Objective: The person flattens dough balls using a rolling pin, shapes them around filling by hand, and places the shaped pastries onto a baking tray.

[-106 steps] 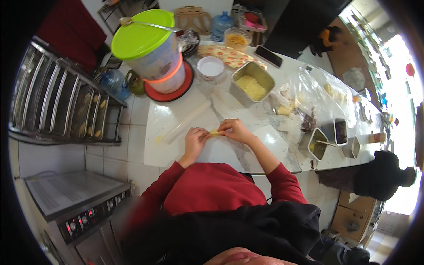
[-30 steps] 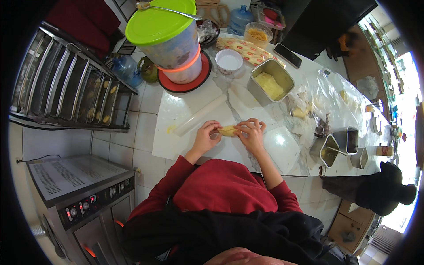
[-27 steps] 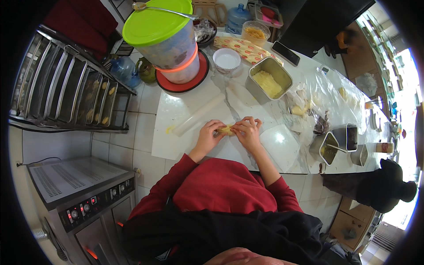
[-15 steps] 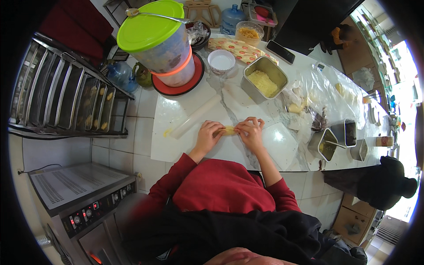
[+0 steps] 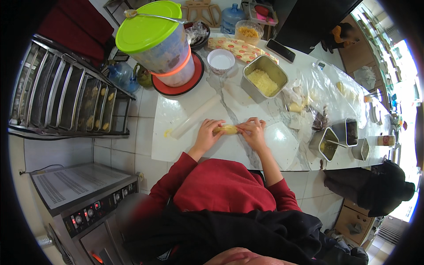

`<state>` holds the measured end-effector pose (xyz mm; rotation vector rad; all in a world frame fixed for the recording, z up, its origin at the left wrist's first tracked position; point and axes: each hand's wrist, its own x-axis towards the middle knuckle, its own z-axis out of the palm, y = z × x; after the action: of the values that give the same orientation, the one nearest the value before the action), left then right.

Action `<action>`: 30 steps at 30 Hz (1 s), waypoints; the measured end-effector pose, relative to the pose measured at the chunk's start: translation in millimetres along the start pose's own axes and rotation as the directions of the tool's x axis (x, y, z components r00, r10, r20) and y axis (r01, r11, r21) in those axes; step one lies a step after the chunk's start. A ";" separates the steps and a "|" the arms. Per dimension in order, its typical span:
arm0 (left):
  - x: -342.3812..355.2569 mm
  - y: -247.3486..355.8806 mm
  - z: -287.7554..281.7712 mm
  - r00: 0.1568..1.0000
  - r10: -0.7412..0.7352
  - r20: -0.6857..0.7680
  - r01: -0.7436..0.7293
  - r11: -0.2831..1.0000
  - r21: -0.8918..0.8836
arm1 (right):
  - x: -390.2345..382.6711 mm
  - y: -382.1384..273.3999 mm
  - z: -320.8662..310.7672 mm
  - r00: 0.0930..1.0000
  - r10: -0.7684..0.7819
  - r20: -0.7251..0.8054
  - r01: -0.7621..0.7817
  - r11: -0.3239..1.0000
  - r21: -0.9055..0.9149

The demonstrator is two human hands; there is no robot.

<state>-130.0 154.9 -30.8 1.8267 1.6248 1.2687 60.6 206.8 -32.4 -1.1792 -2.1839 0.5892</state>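
Left hand (image 5: 207, 134) curls thumb and fingers onto one end of a yellow, dough-like roll (image 5: 228, 129) near the white table's (image 5: 176, 148) front edge; right hand (image 5: 252, 132) pinches its other end. Far left, shaped pieces (image 5: 105, 126) already lie on the rack (image 5: 49, 99). This roll looks lengthened; whether it is sealed I cannot tell. Rightward, yellow shreds (image 5: 262, 82) remain in a metal tin (image 5: 252, 92).

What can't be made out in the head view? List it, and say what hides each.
All in the head view:
Both ends of the yellow roll: covered by the left hand and right hand.
Exact contents of the tall bucket: green lid on top, cloudy wall.
Things under the clear plastic: folds and glare partly hide them.
Lower part of the steel oven: cut off by the picture's lower edge.
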 end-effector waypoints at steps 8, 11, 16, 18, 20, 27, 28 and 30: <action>-4.8 -10.6 0.1 0.999 -0.042 -0.001 0.042 0.999 0.032 | 6.5 -13.2 -4.3 0.998 0.044 -0.043 -0.045 0.999 -0.016; -4.2 -5.5 6.3 1.000 0.014 -0.006 -0.014 0.998 0.059 | 3.8 -21.4 4.0 0.999 -0.014 -0.048 0.012 0.999 -0.040; -7.2 -5.2 1.3 0.997 -0.033 -0.064 0.034 0.999 0.011 | 3.7 -15.6 8.4 1.000 -0.011 -0.007 0.010 0.997 -0.077; -7.1 -4.0 -5.0 0.982 -0.186 -0.031 0.181 0.976 -0.124 | 6.4 -21.5 3.3 0.997 -0.017 -0.078 0.012 0.998 -0.065; -7.9 -7.8 -5.6 0.945 -0.327 0.027 0.323 0.912 -0.253 | 9.3 -28.5 8.8 0.996 -0.044 -0.079 0.040 0.998 -0.052; -13.3 -18.2 -1.5 0.997 -0.073 -0.031 0.073 0.997 0.000 | 10.0 -28.3 16.3 0.997 -0.069 -0.022 0.067 0.994 -0.081; -13.5 -16.0 -2.4 0.997 -0.050 -0.050 0.051 0.998 0.023 | 11.3 -31.9 16.7 0.997 -0.070 -0.021 0.068 0.994 -0.080; -12.6 -10.3 0.3 0.997 -0.038 -0.068 0.038 0.999 0.010 | 12.8 -39.3 18.2 0.995 -0.088 -0.049 0.087 0.996 -0.025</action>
<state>-134.8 145.9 -43.6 1.7687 1.6969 1.3206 19.3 195.8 -17.9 -1.0917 -2.1931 0.4935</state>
